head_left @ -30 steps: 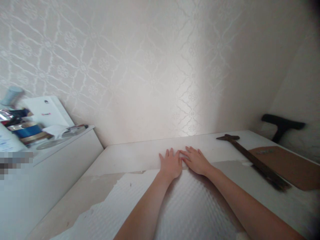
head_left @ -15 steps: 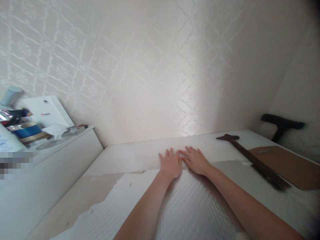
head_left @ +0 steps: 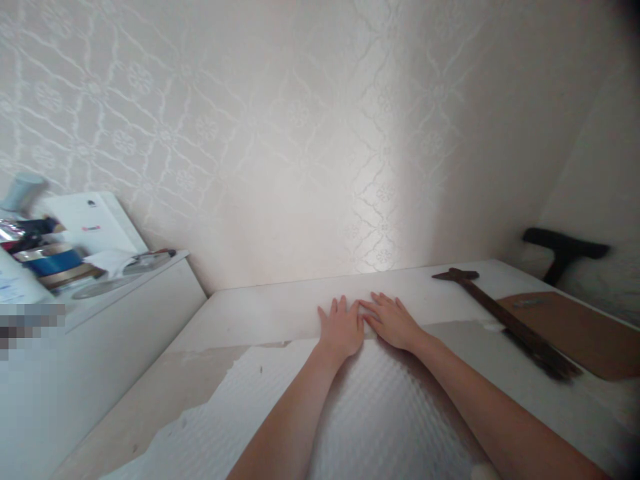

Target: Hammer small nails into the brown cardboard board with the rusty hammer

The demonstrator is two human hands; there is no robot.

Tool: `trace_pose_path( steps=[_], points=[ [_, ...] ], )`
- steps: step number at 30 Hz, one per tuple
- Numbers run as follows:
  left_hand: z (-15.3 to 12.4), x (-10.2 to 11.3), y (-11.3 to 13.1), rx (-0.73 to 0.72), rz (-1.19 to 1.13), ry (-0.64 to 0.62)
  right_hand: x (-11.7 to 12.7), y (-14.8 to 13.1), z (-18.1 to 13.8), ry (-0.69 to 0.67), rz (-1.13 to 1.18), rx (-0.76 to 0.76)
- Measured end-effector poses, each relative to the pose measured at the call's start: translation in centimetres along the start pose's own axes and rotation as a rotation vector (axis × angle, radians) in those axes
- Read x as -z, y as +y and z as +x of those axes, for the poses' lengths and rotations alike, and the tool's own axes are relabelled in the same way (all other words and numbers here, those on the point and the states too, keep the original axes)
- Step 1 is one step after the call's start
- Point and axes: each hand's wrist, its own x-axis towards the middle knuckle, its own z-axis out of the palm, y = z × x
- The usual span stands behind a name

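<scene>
My left hand (head_left: 343, 328) lies flat on the white surface (head_left: 250, 317), fingers spread and pointing away from me. Beside it my right hand (head_left: 393, 320) rests palm down, its fingers also stretched out. The thumbs and near fingertips of the two hands meet or nearly touch. Neither hand grips anything. Under my wrists and forearms spreads a white, quilted-looking textured sheet (head_left: 380, 413) with a ragged left edge. Its far edge ends close to the heels of my hands.
A brown hammer-like tool (head_left: 493, 310) with a frayed end lies at the right, partly over a brown board (head_left: 575, 333). A black T-shaped handle (head_left: 565, 245) stands behind. At left, a white cabinet (head_left: 140, 320) carries a white box (head_left: 97, 223) and blue tape (head_left: 55, 260). Patterned wallpaper (head_left: 300, 133) rises behind.
</scene>
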Motion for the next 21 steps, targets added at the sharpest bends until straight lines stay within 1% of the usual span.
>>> trace_pose_path(
  steps=[8,21],
  points=[
    [-0.08,0.04,0.03,0.002,-0.007,0.014,-0.10,0.09,0.05,-0.008,0.004,0.000],
    [0.05,-0.01,0.04,-0.001,-0.016,-0.005,0.01,0.03,-0.02,-0.003,-0.001,-0.001]
  ],
)
